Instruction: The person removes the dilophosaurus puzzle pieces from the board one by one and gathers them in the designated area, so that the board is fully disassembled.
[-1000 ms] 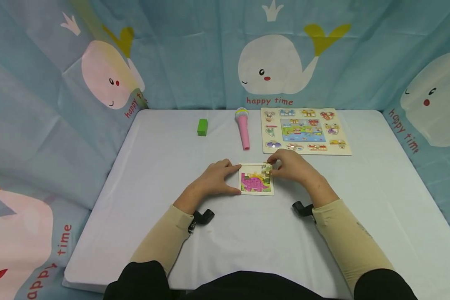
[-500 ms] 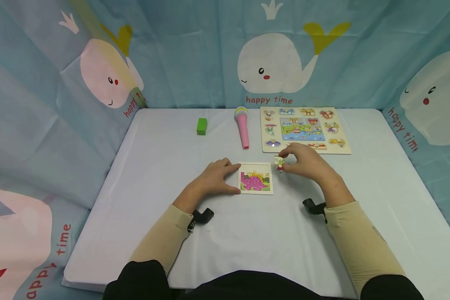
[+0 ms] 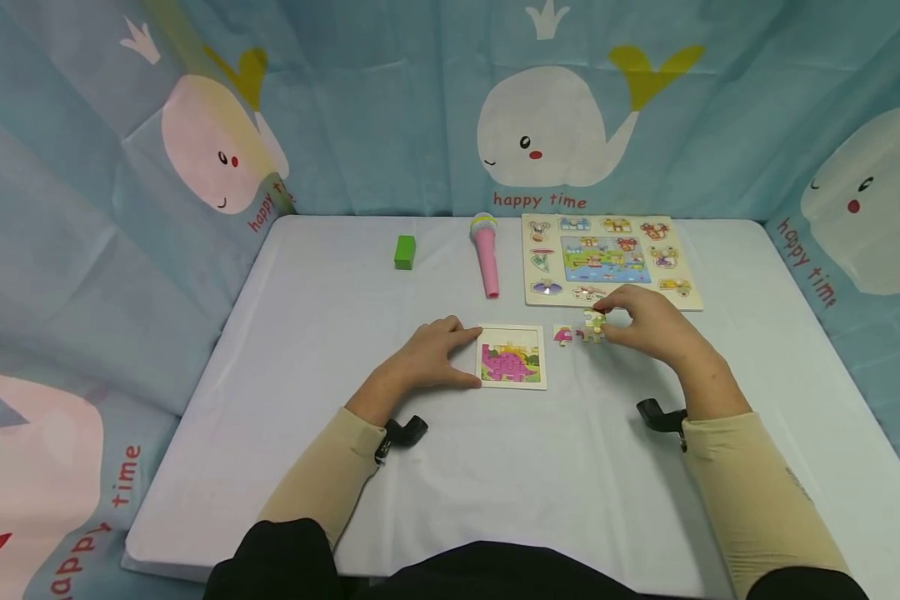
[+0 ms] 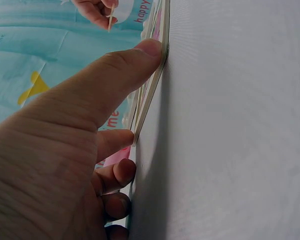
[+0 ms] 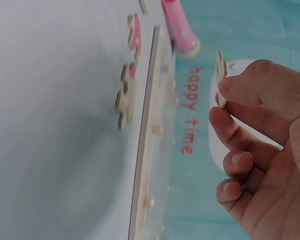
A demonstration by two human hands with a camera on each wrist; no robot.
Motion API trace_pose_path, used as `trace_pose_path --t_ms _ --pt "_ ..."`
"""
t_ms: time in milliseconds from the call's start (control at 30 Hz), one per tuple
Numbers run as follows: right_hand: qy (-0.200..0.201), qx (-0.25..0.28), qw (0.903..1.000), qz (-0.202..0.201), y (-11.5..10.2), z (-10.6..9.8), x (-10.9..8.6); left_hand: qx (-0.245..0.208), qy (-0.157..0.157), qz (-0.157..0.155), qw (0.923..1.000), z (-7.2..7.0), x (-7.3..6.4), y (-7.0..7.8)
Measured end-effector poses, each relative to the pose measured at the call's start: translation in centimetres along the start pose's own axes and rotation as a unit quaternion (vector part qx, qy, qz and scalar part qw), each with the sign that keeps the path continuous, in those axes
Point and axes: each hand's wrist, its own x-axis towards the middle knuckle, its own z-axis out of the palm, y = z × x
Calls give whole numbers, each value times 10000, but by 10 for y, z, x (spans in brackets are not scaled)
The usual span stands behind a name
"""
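A small square jigsaw puzzle with a pink dinosaur picture lies in its pale tray, the upper part of the picture area bare. My left hand holds the tray's left side, thumb at the near corner and index finger at the far corner. In the left wrist view the thumb lies on the tray's edge. To the right of the tray, my right hand pinches a jigsaw piece between thumb and fingers, raised above the table in the right wrist view. Loose jigsaw pieces, one pink, lie between tray and hand.
A wooden peg puzzle board lies at the back right, just beyond my right hand. Left of it are a pink toy microphone and a green block. A blue whale-print curtain stands behind the white table.
My right hand has moved right from the tray's upper right corner with the jigsaw piece. Loose pieces now show on the table beside the tray. The left hand has stayed put.
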Motion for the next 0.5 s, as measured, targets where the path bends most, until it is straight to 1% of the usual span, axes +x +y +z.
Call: trace_pose_path --t_ms 233,500 --pt "-122 63 9991 393 20 -2 -9 14 -16 34 10000 -1 0 1" --pt "-106 83 9987 500 37 -1 -13 12 -22 -11 10000 0 -1 0"
